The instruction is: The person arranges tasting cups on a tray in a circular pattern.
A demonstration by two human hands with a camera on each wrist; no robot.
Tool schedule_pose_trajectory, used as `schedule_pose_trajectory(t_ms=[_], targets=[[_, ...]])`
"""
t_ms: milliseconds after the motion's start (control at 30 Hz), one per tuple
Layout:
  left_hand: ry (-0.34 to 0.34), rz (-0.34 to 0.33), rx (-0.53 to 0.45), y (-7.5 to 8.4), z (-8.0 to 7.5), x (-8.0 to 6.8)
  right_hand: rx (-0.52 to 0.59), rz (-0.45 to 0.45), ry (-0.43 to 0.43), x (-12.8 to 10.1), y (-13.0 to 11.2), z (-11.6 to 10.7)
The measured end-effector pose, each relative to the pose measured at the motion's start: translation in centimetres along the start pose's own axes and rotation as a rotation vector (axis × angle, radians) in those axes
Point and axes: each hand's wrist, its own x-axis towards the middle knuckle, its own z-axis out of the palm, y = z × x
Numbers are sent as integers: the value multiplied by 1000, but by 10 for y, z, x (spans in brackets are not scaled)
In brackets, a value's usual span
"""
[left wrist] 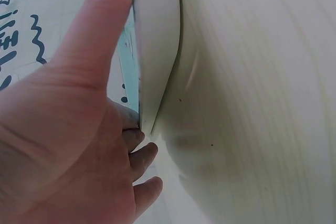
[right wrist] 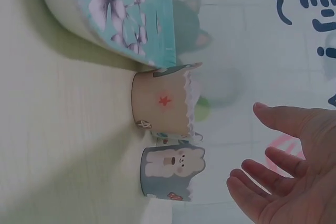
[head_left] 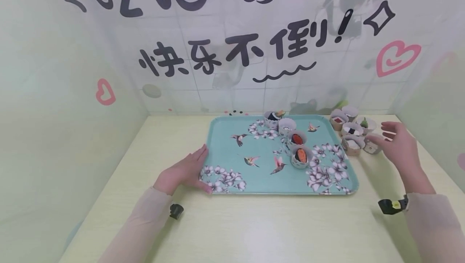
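Observation:
A teal tray printed with birds and flowers lies on the pale yellow table. Several paper cups of sushi stand on its right half, the nearest holding salmon. My left hand rests flat against the tray's left edge, thumb on the front corner. Seen from the left wrist, the thumb lies along the tray rim and the fingertips touch under it. My right hand hovers open, fingers spread, beside the cups off the tray. A red-star cup and a bear cup stand just before its fingers.
More filled paper cups cluster on the table past the tray's right edge, near the back corner. Printed walls close in the back and both sides. The tray's corner sits close to the red-star cup.

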Motion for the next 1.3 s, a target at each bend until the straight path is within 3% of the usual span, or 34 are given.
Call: schedule_pose_trajectory(t_ms=[467,1300], targets=[[8,9,-3,0,0,0,-71,45,-25,11,26,-1],[3,-1,-3,0,0,0,-119,173,-180,36,51,10]])
